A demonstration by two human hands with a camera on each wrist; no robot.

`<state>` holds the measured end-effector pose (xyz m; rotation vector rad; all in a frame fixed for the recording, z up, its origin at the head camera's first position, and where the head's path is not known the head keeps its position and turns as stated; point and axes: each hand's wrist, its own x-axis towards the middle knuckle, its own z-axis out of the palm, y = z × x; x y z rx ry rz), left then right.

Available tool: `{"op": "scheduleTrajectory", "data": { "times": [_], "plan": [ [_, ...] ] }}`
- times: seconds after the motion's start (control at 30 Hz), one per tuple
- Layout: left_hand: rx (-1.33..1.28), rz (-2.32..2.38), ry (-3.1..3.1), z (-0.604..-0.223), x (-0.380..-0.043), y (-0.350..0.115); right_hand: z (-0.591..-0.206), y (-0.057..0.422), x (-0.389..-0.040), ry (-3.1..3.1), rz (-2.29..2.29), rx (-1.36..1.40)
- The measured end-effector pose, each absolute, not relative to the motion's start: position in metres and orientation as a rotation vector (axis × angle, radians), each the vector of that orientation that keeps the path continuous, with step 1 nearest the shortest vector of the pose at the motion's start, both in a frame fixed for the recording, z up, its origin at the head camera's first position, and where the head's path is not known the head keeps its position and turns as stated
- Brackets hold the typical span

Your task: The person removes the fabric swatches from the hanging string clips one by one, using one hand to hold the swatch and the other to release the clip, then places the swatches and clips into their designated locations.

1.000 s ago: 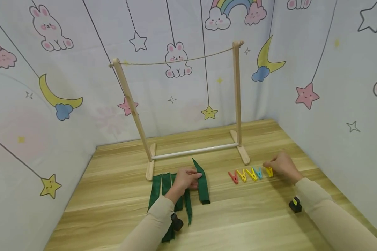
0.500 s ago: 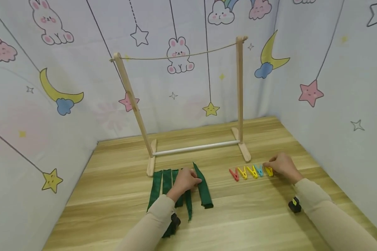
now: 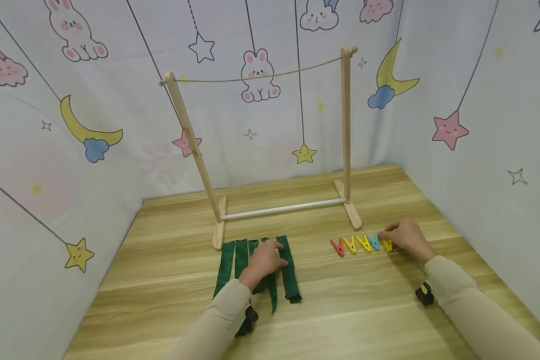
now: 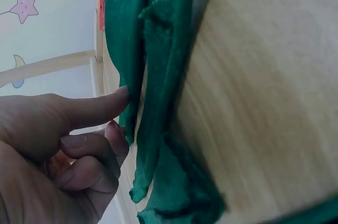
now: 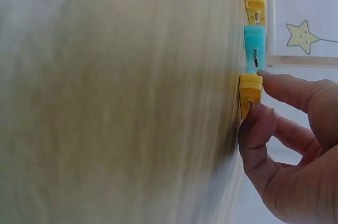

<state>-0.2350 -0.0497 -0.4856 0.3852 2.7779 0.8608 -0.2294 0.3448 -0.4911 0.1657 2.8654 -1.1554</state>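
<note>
My left hand (image 3: 263, 262) is over a row of several dark green fabric strips. Its thumb and index finger stand apart at the edge of the rightmost strip (image 3: 290, 275), which lies flat. In the left wrist view, the thumb tip touches a green strip (image 4: 119, 39) while other fingers are bent below. At the right, my right hand (image 3: 405, 240) pinches a yellow clothespin (image 5: 250, 92) between thumb and finger, low at the tabletop. Just left of it is a blue clothespin (image 3: 373, 241), then two yellow ones and a red clothespin (image 3: 337, 247). My left hand partly hides the middle strips.
Behind the strips stands a wooden rack with a right post (image 3: 347, 125), a cord (image 3: 216, 81) strung across its top and a white rod (image 3: 283, 209) along its base. Fabric walls printed with rabbits, moons and stars enclose the wooden table (image 3: 342, 315).
The left thumb and finger, which held the rightmost strip, have parted, and its top end has come down flat beside the others. The yellow clothespin has shifted slightly closer to the blue one.
</note>
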Motion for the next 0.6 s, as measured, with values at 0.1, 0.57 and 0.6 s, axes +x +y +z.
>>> {"op": "scheduleTrajectory", "data": {
  "times": [0.1, 0.57, 0.6],
  "plan": [
    [0.394, 0.873, 2.777, -0.4859, -0.2361, -0.0511, -0.4911, 0.3454, -0.2296, 2.877, -1.154, 0.163],
    [0.409, 0.922, 2.750, -0.4882, -0.2358, -0.0515, -0.4938, 0.3507, -0.2220, 2.973, -1.093, 0.150],
    [0.412, 0.948, 2.734, -0.4879, -0.2361, -0.0519, -0.4922, 0.3503, -0.2210, 2.999, -1.078, 0.154]
  ]
}}
